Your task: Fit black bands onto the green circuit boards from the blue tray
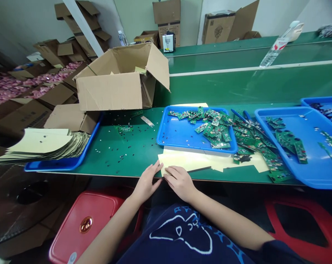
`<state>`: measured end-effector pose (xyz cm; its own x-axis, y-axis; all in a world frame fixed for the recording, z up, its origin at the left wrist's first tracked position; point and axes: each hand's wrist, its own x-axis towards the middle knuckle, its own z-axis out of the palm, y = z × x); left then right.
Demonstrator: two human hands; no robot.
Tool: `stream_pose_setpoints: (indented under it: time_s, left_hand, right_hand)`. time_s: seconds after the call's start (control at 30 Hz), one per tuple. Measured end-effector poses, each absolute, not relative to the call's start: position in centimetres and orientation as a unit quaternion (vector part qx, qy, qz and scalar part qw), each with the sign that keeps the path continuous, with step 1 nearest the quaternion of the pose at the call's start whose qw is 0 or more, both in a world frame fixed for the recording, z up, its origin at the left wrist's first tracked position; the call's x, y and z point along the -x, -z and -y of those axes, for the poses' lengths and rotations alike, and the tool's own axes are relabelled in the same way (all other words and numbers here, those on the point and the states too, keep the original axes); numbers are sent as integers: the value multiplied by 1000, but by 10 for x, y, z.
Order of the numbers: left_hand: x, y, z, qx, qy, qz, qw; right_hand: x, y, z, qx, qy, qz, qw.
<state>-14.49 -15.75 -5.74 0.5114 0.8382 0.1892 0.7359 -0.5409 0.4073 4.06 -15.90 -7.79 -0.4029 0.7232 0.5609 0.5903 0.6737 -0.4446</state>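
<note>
Left hand (147, 181), fingers apart, and right hand (181, 182) — grip unclear — touch yellow paper (179, 160).

Navy short-sleeved top (166, 253); white-outlined print (181, 233); blue marks (229, 242)

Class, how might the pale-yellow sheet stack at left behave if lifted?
The sheet stack would probably flop, since its thin layers curve. It may slide apart, as its edges fan unevenly. Dark specks on top could drop off.

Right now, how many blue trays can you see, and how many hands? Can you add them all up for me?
Blue trays: 4
Hands: 2
Total: 6
</note>
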Motion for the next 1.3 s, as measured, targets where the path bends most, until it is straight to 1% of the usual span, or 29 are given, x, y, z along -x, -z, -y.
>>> stream_pose_setpoints:
  time_s: [0.13, 0.3, 0.33, 0.4, 0.5, 0.57, 0.63, 0.7, 0.77, 0.87, 0.93, 1.0, 1.17, 1.3]
  left_hand:
    - [145, 56, 157, -853, -176, -468, 152]
    - [142, 53, 160, -873, -144, -452, 112]
    - [140, 52, 161, -880, -128, -447, 96]
    - [137, 48, 163, -891, -94, -440, 59]
    - [131, 44, 164, -895, -60, -442, 8]
    - [129, 43, 162, -896, -56, -440, -13]
    - [129, 43, 159, -898, -63, -435, -26]
    - [128, 44, 157, -897, -75, -434, -33]
    - [127, 46, 155, -894, -86, -438, -37]
    - [121, 49, 154, -888, -89, -450, -41]
    - [114, 51, 152, -883, -84, -461, -43]
    - [104, 52, 148, -875, -78, -475, -50]
    - [84, 48, 131, -848, -84, -511, -113]
    - [76, 29, 109, -857, -139, -485, -109]
  right_hand:
    - [-40, 78, 159, 392, -114, 829, 383]
    - [-43, 68, 156, 381, -164, 816, 403]
    - [-46, 66, 155, 376, -193, 806, 414]
    - [-59, 61, 153, 376, -292, 756, 449]
    - [-93, 55, 151, 419, -455, 597, 511]
    - [-128, 51, 152, 466, -483, 482, 563]
    - [-170, 44, 154, 496, -454, 378, 636]
    - [-214, 33, 161, 480, -389, 301, 726]
    - [-254, 17, 171, 470, -306, 252, 789]
    - [-292, -9, 187, 483, -163, 198, 837]
    - [-299, -21, 193, 495, -113, 207, 836]
    - [-294, -27, 192, 507, -94, 235, 824]
    - [-263, -36, 173, 524, -126, 299, 788]
    - [-259, -53, 156, 554, -132, 375, 732]
